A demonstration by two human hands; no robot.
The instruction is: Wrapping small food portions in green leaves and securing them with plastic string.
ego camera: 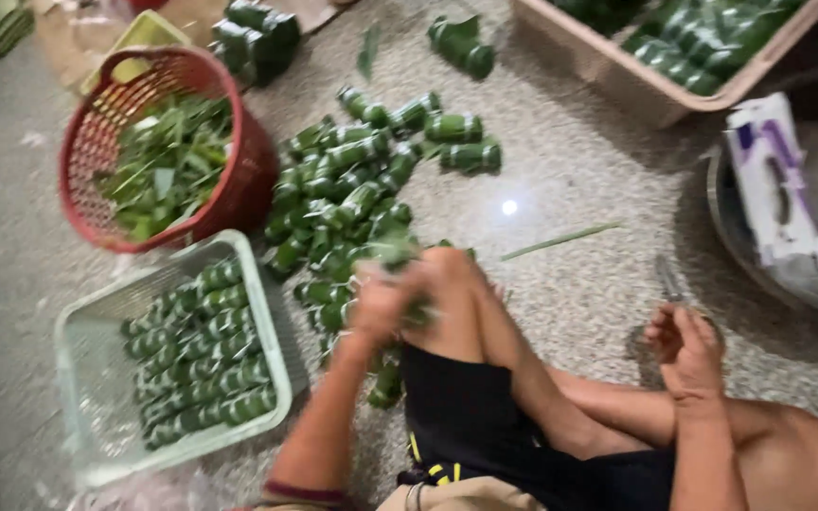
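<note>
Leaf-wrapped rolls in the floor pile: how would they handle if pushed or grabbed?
The leaf-wrapped rolls look cylindrical, so loose ones would likely roll on the speckled floor. They seem firm: those in the pale green basket keep their shape stacked. Glossy leaf may be slightly slippery.

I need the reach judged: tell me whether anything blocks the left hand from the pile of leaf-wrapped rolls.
Nothing visible does. The left hand is already at the near edge of the pile of leaf-wrapped rolls, over the person's knee.
</note>
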